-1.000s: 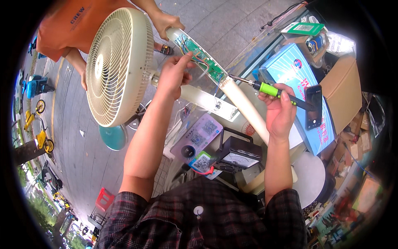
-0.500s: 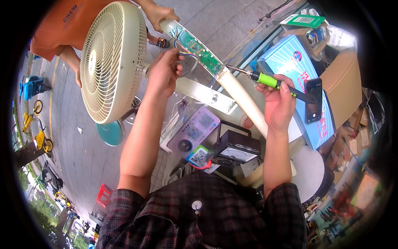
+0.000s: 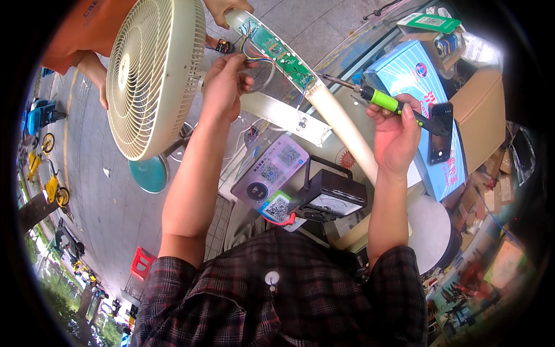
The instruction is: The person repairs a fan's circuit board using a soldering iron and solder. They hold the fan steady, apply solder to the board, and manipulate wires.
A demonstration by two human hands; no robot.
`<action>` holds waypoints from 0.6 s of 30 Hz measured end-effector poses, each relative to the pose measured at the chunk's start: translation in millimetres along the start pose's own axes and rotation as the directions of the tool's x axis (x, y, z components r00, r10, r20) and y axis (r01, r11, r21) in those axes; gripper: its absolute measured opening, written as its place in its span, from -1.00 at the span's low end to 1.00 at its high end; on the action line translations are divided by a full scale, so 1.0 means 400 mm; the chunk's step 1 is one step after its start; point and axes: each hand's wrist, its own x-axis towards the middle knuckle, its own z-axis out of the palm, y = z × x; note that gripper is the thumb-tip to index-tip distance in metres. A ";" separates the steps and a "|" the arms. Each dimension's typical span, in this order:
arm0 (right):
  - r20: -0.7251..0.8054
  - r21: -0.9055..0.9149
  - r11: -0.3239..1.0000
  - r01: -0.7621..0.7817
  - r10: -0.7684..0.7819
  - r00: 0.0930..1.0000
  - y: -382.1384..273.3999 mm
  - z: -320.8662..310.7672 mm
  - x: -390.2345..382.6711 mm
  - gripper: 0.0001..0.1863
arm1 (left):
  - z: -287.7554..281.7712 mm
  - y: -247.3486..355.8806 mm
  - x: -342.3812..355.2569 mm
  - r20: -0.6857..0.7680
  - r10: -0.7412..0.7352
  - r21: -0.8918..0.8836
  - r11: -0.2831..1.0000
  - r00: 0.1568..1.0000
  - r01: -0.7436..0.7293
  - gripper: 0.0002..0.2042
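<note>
The long green circuit board lies exposed in the opened cream plastic column of a pedestal fan, which runs aslant from 11 o'clock down toward the centre of the view. Thin coloured wires loop out from the board at its upper end. The left hand grips the fan's neck just below the board, fingers curled together around it, thumb toward the wires. The right hand, at 2 o'clock, is clamped on a soldering iron with a bright green handle; its metal tip points toward the lower end of the board and stands just beside it. The round cream fan grille fills the area at 10 o'clock. Another person's hand holds the top of the column at 12 o'clock. Below the column, near the centre, sit a black analogue meter with a carrying handle and a purple placard with square codes. A black mobile phone rests on a blue cardboard box at 2 o'clock.
</note>
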 end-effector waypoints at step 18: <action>-0.026 0.016 0.999 -0.029 0.029 0.999 -0.001 0.027 0.005 -0.71 | 0.020 0.012 0.002 -0.028 0.150 0.265 0.954 0.988 -0.138 -0.66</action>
